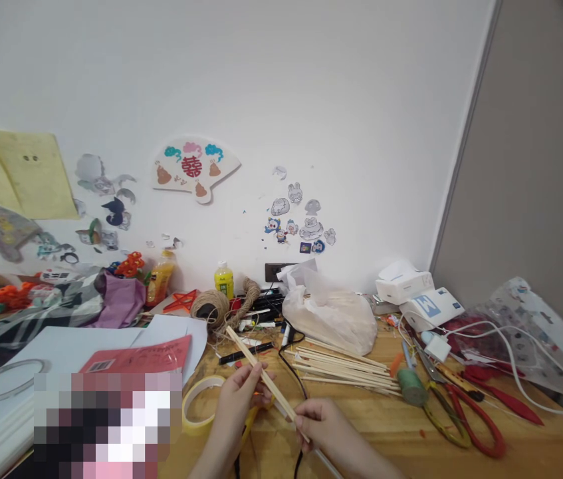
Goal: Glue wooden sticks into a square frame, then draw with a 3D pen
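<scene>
While the left hand (235, 397) pinches the wooden sticks (276, 391) midway, the right hand (325, 424) grasps them toward the near right, their far-left end free.

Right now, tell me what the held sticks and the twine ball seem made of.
Held sticks: likely wood or bamboo, matte and apparently unpainted, by their pale tan colour. Twine ball: probably jute or similar plant fibre, dull and rough, by its brown strands.

I'd call it a craft corner from my end: a wooden table (535, 452) with wooden sticks (345, 364) before a white bag (331, 319), twine (218, 305) left of it, scissors (453, 396) right, drawn cutouts (280, 207) on the wall (361, 120) above.
</scene>
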`<state>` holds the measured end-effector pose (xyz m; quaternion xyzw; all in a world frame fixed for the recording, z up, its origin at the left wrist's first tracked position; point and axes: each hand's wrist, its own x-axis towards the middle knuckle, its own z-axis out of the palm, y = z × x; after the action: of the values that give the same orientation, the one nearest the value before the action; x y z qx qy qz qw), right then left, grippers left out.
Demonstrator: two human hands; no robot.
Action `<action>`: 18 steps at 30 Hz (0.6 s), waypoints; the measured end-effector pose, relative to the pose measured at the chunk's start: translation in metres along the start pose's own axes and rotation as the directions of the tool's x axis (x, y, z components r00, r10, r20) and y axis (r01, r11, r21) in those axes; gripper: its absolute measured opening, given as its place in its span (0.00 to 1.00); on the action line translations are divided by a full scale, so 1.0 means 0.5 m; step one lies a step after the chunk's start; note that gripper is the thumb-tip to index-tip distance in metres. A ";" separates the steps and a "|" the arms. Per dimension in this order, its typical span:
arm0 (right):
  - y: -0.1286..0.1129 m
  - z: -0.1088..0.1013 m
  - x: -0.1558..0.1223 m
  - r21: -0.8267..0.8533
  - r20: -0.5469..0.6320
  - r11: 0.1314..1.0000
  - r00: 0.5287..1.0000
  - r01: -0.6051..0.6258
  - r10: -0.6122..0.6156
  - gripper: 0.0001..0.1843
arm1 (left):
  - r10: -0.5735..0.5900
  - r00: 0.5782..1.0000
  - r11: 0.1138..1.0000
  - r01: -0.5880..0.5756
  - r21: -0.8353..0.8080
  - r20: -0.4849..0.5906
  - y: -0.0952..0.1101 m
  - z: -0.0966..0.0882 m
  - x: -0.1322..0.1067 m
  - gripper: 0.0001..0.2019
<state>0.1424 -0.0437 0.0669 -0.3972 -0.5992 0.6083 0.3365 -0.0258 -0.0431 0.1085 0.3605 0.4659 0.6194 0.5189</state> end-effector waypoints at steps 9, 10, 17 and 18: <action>0.000 -0.009 -0.006 -0.069 0.043 0.998 0.999 0.002 0.001 0.21 | 0.041 0.995 0.999 -0.043 -0.017 -0.086 0.017 -0.025 0.011 0.25; -0.001 -0.012 -0.006 -0.084 0.054 0.996 0.999 0.001 0.003 0.20 | 0.076 0.990 0.997 -0.079 -0.023 -0.123 0.024 -0.035 0.013 0.25; -0.005 -0.020 -0.011 -0.193 0.096 0.981 0.995 0.016 0.002 0.22 | 0.195 0.951 0.978 -0.208 -0.031 -0.239 0.060 -0.082 0.027 0.23; -0.004 -0.019 -0.011 -0.216 0.095 0.976 0.995 0.023 -0.002 0.22 | 0.191 0.954 0.978 -0.204 -0.034 -0.230 0.061 -0.083 0.027 0.23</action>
<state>0.1534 -0.0441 0.0699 -0.3986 -0.6798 0.5550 0.2664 -0.0766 -0.0390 0.1243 0.3177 0.4653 0.7181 0.4085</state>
